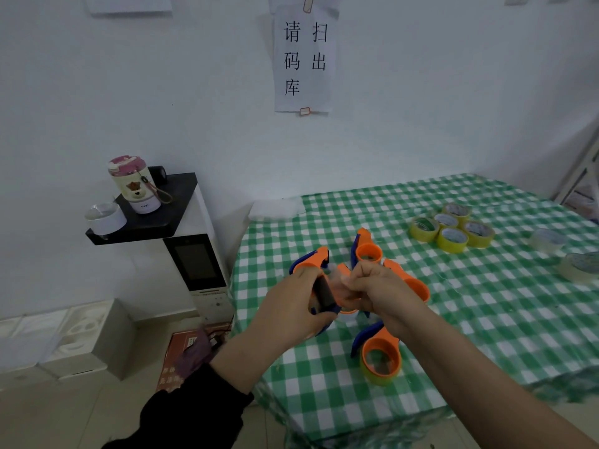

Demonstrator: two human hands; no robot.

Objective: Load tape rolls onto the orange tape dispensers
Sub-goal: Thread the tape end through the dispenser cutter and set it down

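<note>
Orange tape dispenser (319, 260), w/ blue trim, is held up over the table's (486, 319) near-left corner, betw. both hands. It is gripped by the left hand (296, 303), fingers curled round its body. The right hand (379, 288) is curled too, thumb and fingertips pinched onto the dispenser's middle, where smth pale and see-through is seen; whether that is tape cannot be told.

Three more are laid on the green-checked cloth:
- A rear dispenser (368, 251), orange ring showing, just behind the hands.
- A side dispenser (413, 285), partly hidden by the right hand.
- A front dispenser (381, 351), below the right wrist, w/ a loaded yellow roll (381, 379) seated on its ring.

Five yellow tape rolls (450, 228) are clustered further back to the right, touching. Two clear tape rolls (547, 239) are placed nr the right edge. A paper notice (303, 59) is taped to the wall. Left of the table, a pink-lidded bottle (134, 186) is stood on a black shelf (155, 218).
</note>
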